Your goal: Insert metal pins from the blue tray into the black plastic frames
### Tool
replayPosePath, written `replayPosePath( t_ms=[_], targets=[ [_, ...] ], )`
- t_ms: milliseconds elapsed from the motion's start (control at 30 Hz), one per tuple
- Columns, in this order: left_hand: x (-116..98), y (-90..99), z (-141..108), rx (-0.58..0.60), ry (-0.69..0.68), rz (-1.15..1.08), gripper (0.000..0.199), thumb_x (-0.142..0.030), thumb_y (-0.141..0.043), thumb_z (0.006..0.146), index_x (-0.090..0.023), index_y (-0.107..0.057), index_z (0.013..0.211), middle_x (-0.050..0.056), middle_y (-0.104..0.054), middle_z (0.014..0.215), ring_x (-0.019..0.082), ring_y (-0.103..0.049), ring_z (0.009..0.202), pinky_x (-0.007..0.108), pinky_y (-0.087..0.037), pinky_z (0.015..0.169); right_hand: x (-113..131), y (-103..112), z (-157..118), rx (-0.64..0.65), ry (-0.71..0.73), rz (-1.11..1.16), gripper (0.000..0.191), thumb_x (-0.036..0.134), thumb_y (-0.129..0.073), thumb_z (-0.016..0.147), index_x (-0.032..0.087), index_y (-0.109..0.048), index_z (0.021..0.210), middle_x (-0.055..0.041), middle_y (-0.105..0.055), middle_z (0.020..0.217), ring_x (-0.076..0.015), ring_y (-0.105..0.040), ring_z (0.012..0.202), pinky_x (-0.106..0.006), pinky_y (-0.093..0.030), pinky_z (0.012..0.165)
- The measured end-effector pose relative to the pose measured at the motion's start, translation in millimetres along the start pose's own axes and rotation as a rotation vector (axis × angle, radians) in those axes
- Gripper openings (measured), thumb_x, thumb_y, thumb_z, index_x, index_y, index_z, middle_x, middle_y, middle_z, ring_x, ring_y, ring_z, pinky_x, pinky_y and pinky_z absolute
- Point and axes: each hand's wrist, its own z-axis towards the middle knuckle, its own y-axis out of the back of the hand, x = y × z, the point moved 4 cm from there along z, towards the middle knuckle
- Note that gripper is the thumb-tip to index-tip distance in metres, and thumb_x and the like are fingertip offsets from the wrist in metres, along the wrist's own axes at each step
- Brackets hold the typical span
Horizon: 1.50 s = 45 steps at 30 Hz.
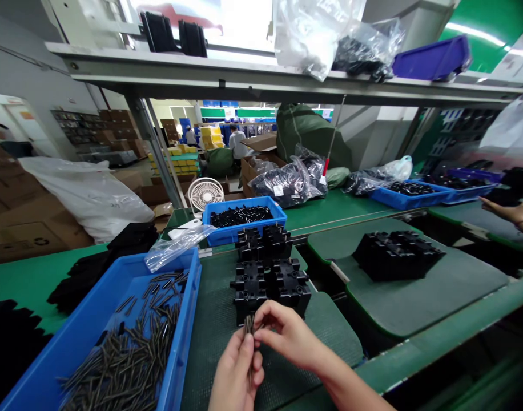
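Note:
Several thin dark metal pins (248, 337) stand in a small bunch, pinched in my left hand (233, 371). The fingertips of my right hand (287, 337) press on the upper part of the same bunch. Both hands are just in front of black plastic moulded parts (270, 288), stacked on a green work mat (210, 342). To the left, a blue plastic tray (182, 337) holds many loose metal pins (128, 357). A second stack of black parts (264, 242) stands farther along the mat.
A blue bin (244, 220) of black parts sits beyond the stacks. A black block (396, 255) lies on a neighbouring green mat. A co-worker's hand (507, 211) reaches in at the right. Black cloth (99, 268), a white fan (205, 193), bagged parts (287, 182) and an overhead shelf (244, 71) surround the bench.

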Motion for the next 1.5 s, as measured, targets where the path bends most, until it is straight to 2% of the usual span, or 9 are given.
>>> replayPosePath(
  t_ms=[200, 433, 533, 633, 800, 933, 1100, 1300, 1500],
  targets=[
    [4.4, 5.0, 5.7, -0.018, -0.015, 0.077, 0.06, -0.053, -0.083, 0.053, -0.017, -0.058, 0.093, -0.004, -0.053, 0.066, 0.007, -0.043, 0.052, 0.016, -0.035, 0.038, -4.2, 0.5, -1.9, -0.007, -0.012, -0.145, 0.004, 0.014, -0.064, 0.078, 0.016, -0.063, 0.081, 0.0013, -0.063, 0.08, -0.0114, -0.057, 0.074, -0.021, -0.044, 0.068],
    [20.8, 18.4, 13.5, -0.019, 0.097, 0.026, 0.052, -0.06, -0.076, 0.059, -0.018, -0.055, 0.08, -0.008, -0.046, 0.048, 0.002, -0.037, 0.037, 0.012, -0.023, 0.037, 17.6, 1.9, -17.1, 0.049, 0.138, -0.386, 0.007, 0.011, -0.059, 0.081, 0.018, -0.06, 0.082, 0.0015, -0.062, 0.085, -0.0101, -0.057, 0.077, -0.019, -0.043, 0.069],
    [19.8, 19.3, 15.1, -0.015, 0.055, 0.099, 0.05, -0.062, -0.072, 0.062, -0.017, -0.052, 0.071, -0.007, -0.045, 0.047, 0.002, -0.036, 0.035, 0.012, -0.021, 0.035, 18.5, 10.9, -18.7, -0.026, 0.141, -0.386, 0.01, 0.008, -0.056, 0.081, 0.018, -0.058, 0.081, 0.0018, -0.061, 0.084, -0.0099, -0.055, 0.076, -0.019, -0.043, 0.068],
    [11.9, 18.8, 13.3, -0.041, -0.066, 0.165, 0.047, -0.06, -0.07, 0.066, -0.017, -0.051, 0.067, -0.006, -0.048, 0.054, 0.002, -0.034, 0.037, 0.013, -0.024, 0.033, 16.3, 33.7, -15.1, -0.129, 0.101, -0.373, 0.008, 0.011, -0.055, 0.083, 0.019, -0.057, 0.083, 0.0017, -0.059, 0.081, -0.0106, -0.054, 0.074, -0.02, -0.043, 0.066],
    [8.6, 20.1, 10.3, -0.039, -0.097, 0.294, 0.054, -0.065, -0.071, 0.061, -0.018, -0.059, 0.086, -0.004, -0.055, 0.064, 0.001, -0.031, 0.037, 0.012, -0.023, 0.03, 23.2, 99.2, 0.0, -0.324, 0.106, -0.598, 0.009, 0.018, -0.055, 0.085, 0.021, -0.058, 0.093, 0.0005, -0.061, 0.086, -0.0133, -0.056, 0.078, -0.024, -0.043, 0.071],
    [9.2, 21.7, 8.8, -0.053, -0.156, 0.297, 0.063, -0.068, -0.068, 0.061, -0.017, -0.063, 0.097, 0.001, -0.06, 0.071, 0.003, -0.035, 0.04, 0.014, -0.028, 0.031, 27.8, 127.7, 15.8, -0.319, 0.135, -0.826, 0.018, 0.013, -0.055, 0.083, 0.021, -0.057, 0.099, -0.0002, -0.061, 0.089, -0.015, -0.056, 0.082, -0.027, -0.043, 0.075],
    [6.1, 21.4, 5.9, -0.079, -0.194, 0.312, 0.061, -0.062, -0.072, 0.06, -0.016, -0.063, 0.099, 0.003, -0.064, 0.072, 0.005, -0.039, 0.043, 0.016, -0.033, 0.033, 31.6, 124.3, 24.4, -0.199, 0.114, -0.937, 0.026, 0.009, -0.051, 0.081, 0.02, -0.056, 0.105, -0.0015, -0.061, 0.09, -0.0159, -0.056, 0.085, -0.028, -0.043, 0.076],
    [-2.6, 23.1, 1.7, -0.097, -0.203, 0.414, 0.056, -0.058, -0.07, 0.067, -0.014, -0.061, 0.1, 0.008, -0.07, 0.085, 0.006, -0.042, 0.044, 0.019, -0.038, 0.04, 41.1, 122.1, 23.2, -0.129, 0.099, -0.998, 0.031, 0.007, -0.051, 0.081, 0.021, -0.054, 0.109, -0.0011, -0.061, 0.086, -0.0164, -0.056, 0.083, -0.028, -0.042, 0.074],
    [-7.4, 20.3, -2.8, -0.103, -0.213, 0.466, 0.046, -0.052, -0.067, 0.072, -0.013, -0.061, 0.094, 0.008, -0.07, 0.082, 0.007, -0.044, 0.046, 0.021, -0.04, 0.045, 33.4, 121.1, 34.4, -0.099, 0.081, -1.069, 0.03, 0.008, -0.053, 0.082, 0.02, -0.053, 0.109, -0.0016, -0.06, 0.088, -0.017, -0.055, 0.084, -0.029, -0.042, 0.074]
  ],
)
